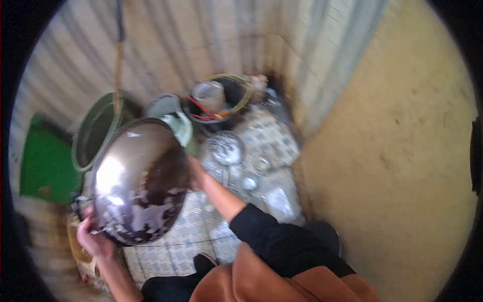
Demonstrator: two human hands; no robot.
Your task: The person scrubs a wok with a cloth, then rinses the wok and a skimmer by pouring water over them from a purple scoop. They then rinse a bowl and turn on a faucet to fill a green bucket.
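Head view: tiled floor [151,261]; above it, to the left, a metal bowl [141,186], pale-patched on its near side; far left, a grey-green tub [91,138]; left hand [95,242], fingers holding the bowl's near-left edge; right hand [195,172] at its right edge, fingers hidden, grip indeterminable

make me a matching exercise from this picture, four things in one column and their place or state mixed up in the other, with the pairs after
Column one
1. big metal bowl
2. green panel
3. dark bucket
4. right sleeve

Column two
A. holds a pale tub
B. ends partway along a forearm
C. held up between the left hand and right hand
D. at the far left of the view

Right pairs: 1-C, 2-D, 3-A, 4-B
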